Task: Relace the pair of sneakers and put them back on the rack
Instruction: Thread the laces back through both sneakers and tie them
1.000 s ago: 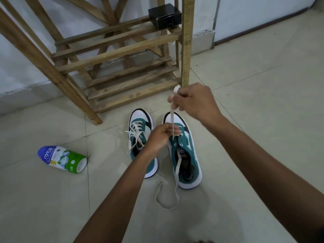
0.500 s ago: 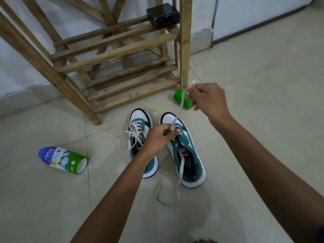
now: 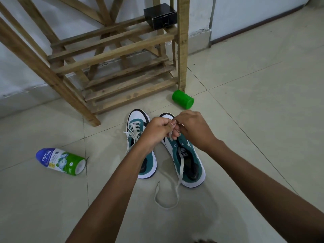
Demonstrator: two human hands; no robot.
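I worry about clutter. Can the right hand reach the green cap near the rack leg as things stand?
Probably yes. The green cap lies on bare floor just beyond the right hand, nothing between them. But that hand is pinching the lace and must release it first.

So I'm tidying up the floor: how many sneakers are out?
2. The left sneaker, laced, and the right sneaker lie side by side on the floor before the rack.
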